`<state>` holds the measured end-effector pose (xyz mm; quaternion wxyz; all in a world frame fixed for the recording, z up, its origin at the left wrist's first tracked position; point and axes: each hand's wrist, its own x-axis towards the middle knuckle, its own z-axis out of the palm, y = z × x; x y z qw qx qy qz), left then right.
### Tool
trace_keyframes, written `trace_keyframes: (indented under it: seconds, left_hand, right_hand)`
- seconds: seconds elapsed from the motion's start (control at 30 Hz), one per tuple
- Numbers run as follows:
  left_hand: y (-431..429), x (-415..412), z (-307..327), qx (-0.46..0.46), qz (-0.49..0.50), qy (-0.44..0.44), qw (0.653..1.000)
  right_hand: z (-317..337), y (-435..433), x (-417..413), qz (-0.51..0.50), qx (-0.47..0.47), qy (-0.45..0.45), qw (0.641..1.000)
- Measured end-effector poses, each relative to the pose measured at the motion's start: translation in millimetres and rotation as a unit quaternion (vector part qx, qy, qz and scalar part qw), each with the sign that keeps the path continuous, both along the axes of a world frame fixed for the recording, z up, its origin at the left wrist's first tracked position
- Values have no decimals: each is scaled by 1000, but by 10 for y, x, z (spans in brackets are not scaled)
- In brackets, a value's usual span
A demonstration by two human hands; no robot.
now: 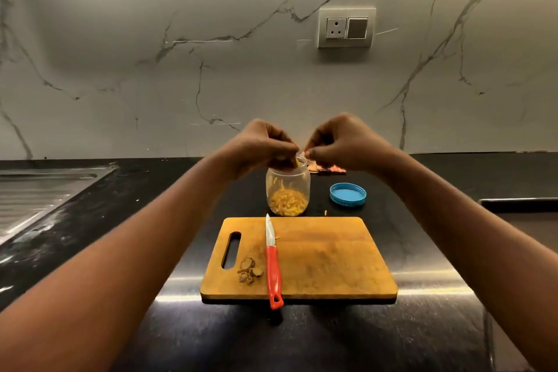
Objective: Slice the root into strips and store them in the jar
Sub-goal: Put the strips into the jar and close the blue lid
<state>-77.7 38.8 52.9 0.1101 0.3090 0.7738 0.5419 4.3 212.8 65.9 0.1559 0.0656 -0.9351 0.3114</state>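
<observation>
A clear plastic jar stands open on the black counter just behind the wooden cutting board. Yellow root strips fill its lower part. My left hand hovers over the jar's mouth with fingers curled around a few yellow strips. My right hand is beside it at the rim, fingertips pinched together; what they hold is too small to tell. A red-handled knife lies on the board, blade pointing away. Brown root peelings sit left of its handle.
The jar's blue lid lies upside down to the right of the jar. A steel sink drainer is at the left. A small packet lies behind the jar. One stray strip rests on the counter.
</observation>
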Motion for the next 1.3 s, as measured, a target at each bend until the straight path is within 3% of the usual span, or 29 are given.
trace_keyframes:
  seconds: [0.4, 0.73, 0.93, 1.07, 1.17, 1.3]
  left_hand:
    - [165, -402, 191, -118, 80, 54, 988]
    - [71, -352, 151, -98, 57, 72, 991]
    - [-93, -242, -86, 6, 89, 143, 986]
    - [-180, -167, -487, 54, 143, 192, 969]
    - [-161, -167, -738, 33, 116, 154, 981]
    - [-89, -209, -889, 2, 87, 101, 991]
  right_hand:
    - [50, -91, -697, -36, 90, -54, 994]
    - [56, -56, -648, -26, 79, -45, 995]
    - [33, 243, -529, -54, 41, -41, 997]
    - [-186, 513, -548, -86, 84, -79, 990]
    - [-391, 664, -596, -112, 176, -148, 967]
    - [-595, 777, -684, -114, 194, -235, 946]
